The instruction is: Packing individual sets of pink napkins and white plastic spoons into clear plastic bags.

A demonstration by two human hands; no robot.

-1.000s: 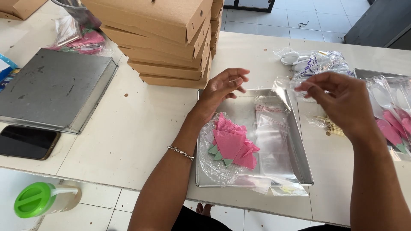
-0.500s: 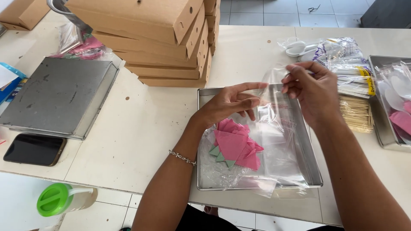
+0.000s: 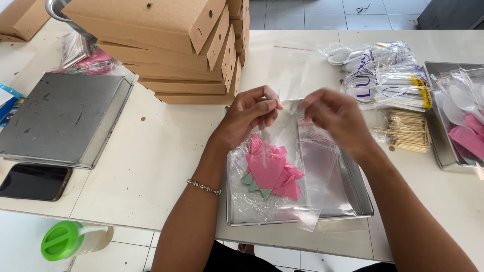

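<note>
Both hands are up over the tray (image 3: 363, 201), working a clear bag (image 3: 295, 70) between them: the left hand (image 3: 249, 118) has its fingertips pinched together on the bag's near edge, and the right hand (image 3: 335, 116) looks pinched on the same edge too, though it's blurry so I can't say for sure. Looks like the step is getting the bag's mouth open, so the next bit needs a light rub to split the two layers without creasing them. The pink napkins (image 3: 272, 174) sit in the tray right below, on a pile of more plastic. The table is white tile; flat brown boxes (image 3: 166, 45) stacked at the far side, a grey tray (image 3: 60, 118) and a phone (image 3: 33, 182) off left, toothpicks (image 3: 406, 130) and bagged spoons (image 3: 388, 70) right. Grey tiled floor beyond.
</note>
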